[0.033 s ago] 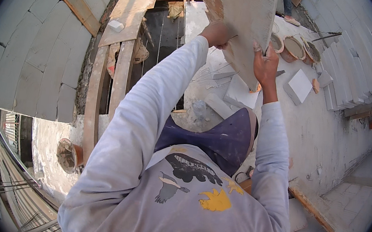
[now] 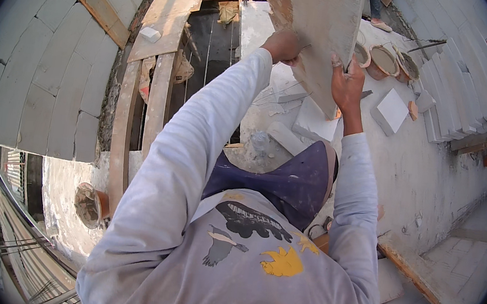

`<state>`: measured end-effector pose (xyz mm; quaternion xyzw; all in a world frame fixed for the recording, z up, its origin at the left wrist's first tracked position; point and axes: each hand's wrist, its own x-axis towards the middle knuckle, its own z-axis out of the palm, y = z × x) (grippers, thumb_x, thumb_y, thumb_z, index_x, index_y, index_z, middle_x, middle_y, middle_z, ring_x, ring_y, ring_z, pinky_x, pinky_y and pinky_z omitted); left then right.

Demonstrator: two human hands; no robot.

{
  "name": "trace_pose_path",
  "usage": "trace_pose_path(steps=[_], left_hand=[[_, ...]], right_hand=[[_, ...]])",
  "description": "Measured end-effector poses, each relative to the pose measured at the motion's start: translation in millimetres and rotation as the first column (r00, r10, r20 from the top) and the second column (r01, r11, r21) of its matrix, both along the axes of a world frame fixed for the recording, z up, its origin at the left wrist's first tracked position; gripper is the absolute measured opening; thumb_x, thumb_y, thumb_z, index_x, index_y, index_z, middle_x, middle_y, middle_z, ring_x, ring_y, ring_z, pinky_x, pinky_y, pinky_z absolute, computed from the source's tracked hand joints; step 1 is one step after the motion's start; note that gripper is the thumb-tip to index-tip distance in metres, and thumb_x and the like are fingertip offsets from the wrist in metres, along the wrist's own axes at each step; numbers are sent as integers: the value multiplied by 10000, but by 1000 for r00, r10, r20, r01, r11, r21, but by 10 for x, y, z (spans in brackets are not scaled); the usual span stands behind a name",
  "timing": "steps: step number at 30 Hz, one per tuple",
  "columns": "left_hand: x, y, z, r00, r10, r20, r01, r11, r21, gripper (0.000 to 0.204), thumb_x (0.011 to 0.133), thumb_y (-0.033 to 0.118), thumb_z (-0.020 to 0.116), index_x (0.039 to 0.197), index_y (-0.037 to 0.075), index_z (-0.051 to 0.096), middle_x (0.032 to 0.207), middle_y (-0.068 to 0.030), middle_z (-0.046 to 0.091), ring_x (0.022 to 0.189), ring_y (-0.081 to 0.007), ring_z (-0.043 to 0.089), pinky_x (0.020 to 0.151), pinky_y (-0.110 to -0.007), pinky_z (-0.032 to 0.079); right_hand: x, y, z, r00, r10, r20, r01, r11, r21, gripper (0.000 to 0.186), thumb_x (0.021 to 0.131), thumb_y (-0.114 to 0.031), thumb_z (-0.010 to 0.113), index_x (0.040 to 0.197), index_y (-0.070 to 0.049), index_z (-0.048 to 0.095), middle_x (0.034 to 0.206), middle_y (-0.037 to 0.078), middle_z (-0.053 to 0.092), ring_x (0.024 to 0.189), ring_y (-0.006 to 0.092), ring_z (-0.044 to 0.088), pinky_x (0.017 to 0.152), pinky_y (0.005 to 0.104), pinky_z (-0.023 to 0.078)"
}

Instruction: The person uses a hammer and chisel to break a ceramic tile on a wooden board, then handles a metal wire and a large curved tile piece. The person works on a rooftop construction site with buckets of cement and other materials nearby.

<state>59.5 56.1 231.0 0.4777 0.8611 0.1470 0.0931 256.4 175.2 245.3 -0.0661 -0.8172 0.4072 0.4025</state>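
Observation:
A tall grey board (image 2: pixel 327 26), smeared with mortar and brown toward its left side, stands upright in front of me. My right hand (image 2: pixel 347 83) grips its right edge, thumb on the near face and fingers hidden behind. My left hand (image 2: pixel 282 46) is closed by the board's left edge. A thin dark sliver pokes out beside its fingers; what it holds is too small to make out. White blocks (image 2: pixel 315 119) lie on the floor just below the board.
Beyond my right hand stand mortar buckets (image 2: pixel 383 63), a loose white block (image 2: pixel 390 111) and stacked blocks (image 2: pixel 451 91). Planks (image 2: pixel 124 126) run beside a dark floor opening (image 2: pixel 208 40) at left. Another bucket (image 2: pixel 91 204) sits lower left. A person's foot (image 2: pixel 381 25) shows at the top.

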Motion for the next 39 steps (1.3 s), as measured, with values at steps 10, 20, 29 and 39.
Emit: trace_pose_path(steps=[10, 20, 29, 39], left_hand=[[435, -740, -298, 930, 329, 165, -369, 831, 416, 635, 1074, 422, 349, 760, -57, 626, 773, -333, 616, 793, -530, 595, 743, -574, 447], [694, -2459, -596, 840, 428, 334, -533, 769, 354, 584, 1088, 467, 386, 698, 33, 415, 625, -8, 383, 619, -116, 350, 565, -335, 326], [588, -2755, -84, 848, 447, -285, -374, 885, 277, 619, 1011, 508, 539, 1398, 25, 523, 1313, -245, 600, 1237, -301, 571, 994, -403, 470], [1792, -1712, 1462, 855, 339, 392, -507, 393, 767, 808, 895, 331, 772, 1431, -100, 347, 1401, -209, 477, 1257, -238, 501, 1076, -400, 407]], right_hand=[[36, -89, -90, 991, -132, -8, 132, 990, -47, 438, 974, -269, 646, 1250, 68, 600, 968, 270, 699, 913, 364, 714, 813, 382, 529], [252, 4, -142, 963, -270, 17, 269, 952, -143, 411, 957, -252, 657, 1253, 31, 622, 929, 233, 715, 842, 348, 723, 741, 386, 532], [343, -388, -62, 988, -154, 12, 154, 977, -150, 360, 920, -79, 632, 1279, -49, 645, 1024, 229, 719, 930, 365, 715, 812, 395, 544], [280, -1102, -524, 974, 210, 90, -216, 974, 71, 571, 867, -131, 681, 1419, -87, 541, 1395, 204, 569, 1335, 383, 506, 1099, 441, 420]])
